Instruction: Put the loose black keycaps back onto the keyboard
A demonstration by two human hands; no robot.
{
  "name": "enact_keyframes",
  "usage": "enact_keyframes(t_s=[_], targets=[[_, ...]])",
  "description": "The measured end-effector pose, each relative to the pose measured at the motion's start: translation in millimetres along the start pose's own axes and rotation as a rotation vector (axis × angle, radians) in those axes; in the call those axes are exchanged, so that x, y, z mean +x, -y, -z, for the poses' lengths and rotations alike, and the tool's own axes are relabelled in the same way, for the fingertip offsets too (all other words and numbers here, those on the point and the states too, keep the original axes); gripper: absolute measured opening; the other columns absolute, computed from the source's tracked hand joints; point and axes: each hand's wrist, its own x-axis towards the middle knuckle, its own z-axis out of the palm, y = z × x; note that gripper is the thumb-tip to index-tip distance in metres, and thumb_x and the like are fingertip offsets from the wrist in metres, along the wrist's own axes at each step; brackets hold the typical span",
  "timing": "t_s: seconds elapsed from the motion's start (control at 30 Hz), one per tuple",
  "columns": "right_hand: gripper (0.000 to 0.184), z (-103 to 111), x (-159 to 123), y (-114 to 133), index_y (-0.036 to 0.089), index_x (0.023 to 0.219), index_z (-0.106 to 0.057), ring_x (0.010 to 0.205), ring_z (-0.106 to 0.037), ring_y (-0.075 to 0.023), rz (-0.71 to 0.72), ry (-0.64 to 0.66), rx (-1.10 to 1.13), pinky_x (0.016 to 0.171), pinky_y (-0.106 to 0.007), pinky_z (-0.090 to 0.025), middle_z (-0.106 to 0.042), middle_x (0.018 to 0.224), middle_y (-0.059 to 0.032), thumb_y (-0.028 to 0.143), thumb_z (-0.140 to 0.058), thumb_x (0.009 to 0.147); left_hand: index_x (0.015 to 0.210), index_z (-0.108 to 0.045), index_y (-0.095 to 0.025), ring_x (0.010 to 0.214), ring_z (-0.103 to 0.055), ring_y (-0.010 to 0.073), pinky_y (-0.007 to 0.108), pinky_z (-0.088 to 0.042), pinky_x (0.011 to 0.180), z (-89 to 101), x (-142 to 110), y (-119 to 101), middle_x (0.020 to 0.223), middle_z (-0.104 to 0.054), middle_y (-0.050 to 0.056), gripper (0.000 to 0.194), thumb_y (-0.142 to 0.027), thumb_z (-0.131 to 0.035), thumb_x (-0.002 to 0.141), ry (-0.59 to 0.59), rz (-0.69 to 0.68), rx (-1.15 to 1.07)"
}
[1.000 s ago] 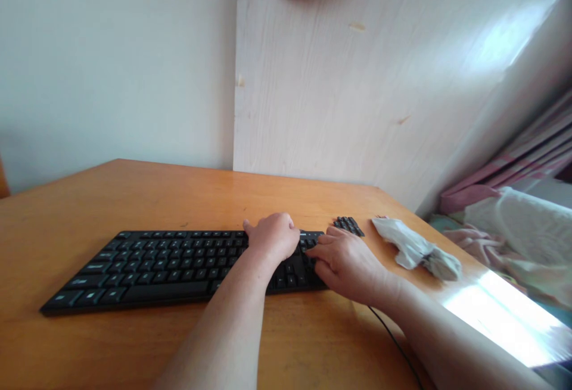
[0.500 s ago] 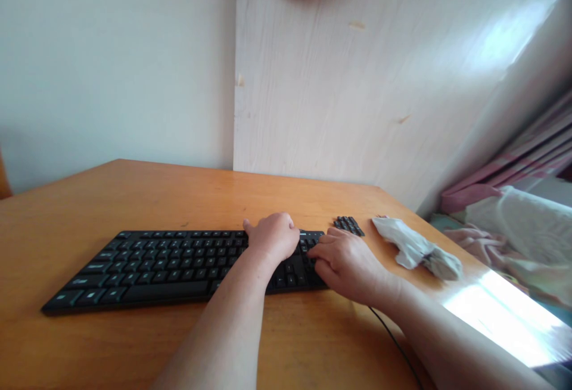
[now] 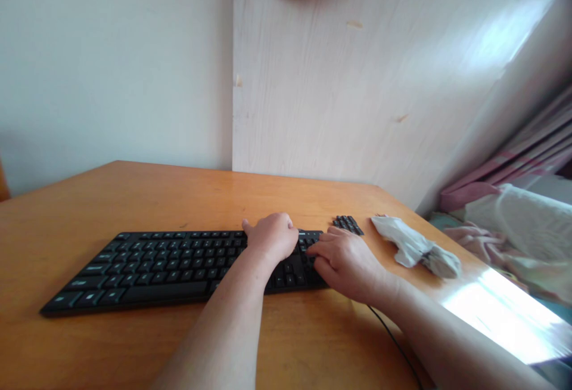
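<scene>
A black computer keyboard [image 3: 170,262] lies flat on the wooden table. Over its right part, at the far edge, is my left hand [image 3: 271,235], back upward, fingers curled down onto the keyboard and thumb pointing left. Its fingertips are mostly hidden. My right hand [image 3: 346,262] is at the number pad on the keyboard's right end, with its fingers bent and drawn together at the keys. Whatever may be between those fingertips is hidden. Just beyond the right hand, a group of loose black keycaps [image 3: 347,224] sits on the table.
To the right on the table [image 3: 214,196] lies a crumpled whitish cloth or bag [image 3: 415,244]. A black cable [image 3: 393,339] runs from under the right hand to the near edge. A wall stands behind; bedding [image 3: 527,235] is beyond the table's right side.
Both hands keep their places on the keyboard. The whole view has shifted very slightly; no object has visibly moved.
</scene>
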Motion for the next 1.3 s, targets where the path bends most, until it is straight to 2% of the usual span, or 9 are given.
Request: enact_keyframes(t_s=[0.1,0.33,0.47,0.7,0.83,0.93,1.07,1.2,1.3], targets=[[0.023,0,1,0,0.022,0.084,-0.071,0.079,-0.054,-0.0187,-0.014,-0.029,0.003,0.075,-0.031,-0.037,-0.066,0.079,-0.0042,0.015,-0.049,0.083,0.085,-0.069,-0.029,0.096,-0.064,0.0266,0.07,-0.009,0.106,-0.3,0,0,0.098,-0.074,0.003,0.022,-0.031,-0.046,0.084,-0.006,0.002,0.004],[0.022,-7,0,1,0.022,0.09,-0.073,0.079,-0.055,-0.0202,0.026,0.023,-0.014,0.072,-0.032,-0.037,-0.067,0.078,-0.0051,0.019,-0.053,0.083,0.083,-0.069,-0.028,0.095,-0.064,0.0268,0.071,-0.009,0.105,-0.7,0,0,0.096,-0.074,0.004,0.023,-0.031,-0.046,0.083,0.0,-0.012,-0.002],[0.022,-2,1,-5,0.022,0.084,-0.073,0.077,-0.057,-0.0192,0.011,-0.045,0.057,0.074,-0.031,-0.04,-0.068,0.076,-0.0038,0.017,-0.052,0.083,0.082,-0.069,-0.028,0.094,-0.064,0.027,0.071,-0.01,0.105,0.2,0,0,0.095,-0.074,0.004,0.023,-0.03,-0.046,0.083,-0.002,-0.007,0.007],[0.027,2,4,-48,0.024,0.093,-0.073,0.089,-0.062,-0.0191,-0.253,-0.356,0.222,0.081,-0.031,-0.046,-0.073,0.092,-0.0017,0.016,-0.049,0.083,0.077,-0.067,-0.027,0.093,-0.065,0.0273,0.072,-0.01,0.105,2.0,-1,0,0.091,-0.074,0.003,0.021,-0.03,-0.047,0.083,0.003,-0.019,-0.013],[0.029,0,5,-82,0.024,0.096,-0.073,0.094,-0.061,-0.0204,-0.397,-0.435,0.171,0.084,-0.033,-0.046,-0.073,0.096,-0.0027,0.019,-0.049,0.082,0.076,-0.067,-0.028,0.094,-0.064,0.0274,0.073,-0.009,0.103,2.1,-1,1,0.091,-0.074,0.002,0.02,-0.032,-0.048,0.082,0.001,-0.029,-0.025],[0.03,-2,3,-102,0.025,0.097,-0.074,0.096,-0.058,-0.0219,-0.459,-0.427,0.109,0.087,-0.034,-0.045,-0.071,0.097,-0.0037,0.021,-0.049,0.081,0.075,-0.066,-0.028,0.092,-0.063,0.0263,0.073,-0.009,0.103,1.7,0,2,0.089,-0.073,0.002,0.02,-0.034,-0.048,0.083,0.003,-0.032,-0.025],[0.029,-9,1,-120,0.029,0.097,-0.075,0.104,-0.053,-0.0252,-0.55,-0.355,0.041,0.093,-0.04,-0.041,-0.068,0.109,-0.0033,0.026,-0.051,0.081,0.074,-0.066,-0.028,0.087,-0.063,0.0241,0.072,-0.012,0.103,0.9,1,4,0.086,-0.073,0.001,0.02,-0.033,-0.048,0.082,0.006,-0.04,-0.018],[0.03,-18,3,-129,0.032,0.1,-0.075,0.116,-0.048,-0.0274,-0.613,-0.251,0.001,0.098,-0.044,-0.037,-0.063,0.125,-0.0013,0.03,-0.05,0.084,0.072,-0.066,-0.028,0.085,-0.062,0.0237,0.07,-0.016,0.102,1.1,1,5,0.084,-0.073,0.0,0.02,-0.033,-0.048,0.081,0.012,-0.044,-0.004],[0.031,-18,6,-130,0.033,0.103,-0.075,0.121,-0.044,-0.0283,-0.656,-0.196,-0.024,0.098,-0.045,-0.036,-0.06,0.13,-0.001,0.034,-0.048,0.087,0.072,-0.065,-0.028,0.085,-0.062,0.0239,0.07,-0.017,0.102,2.3,1,4,0.085,-0.073,0.001,0.022,-0.034,-0.047,0.082,0.008,-0.051,0.004]])
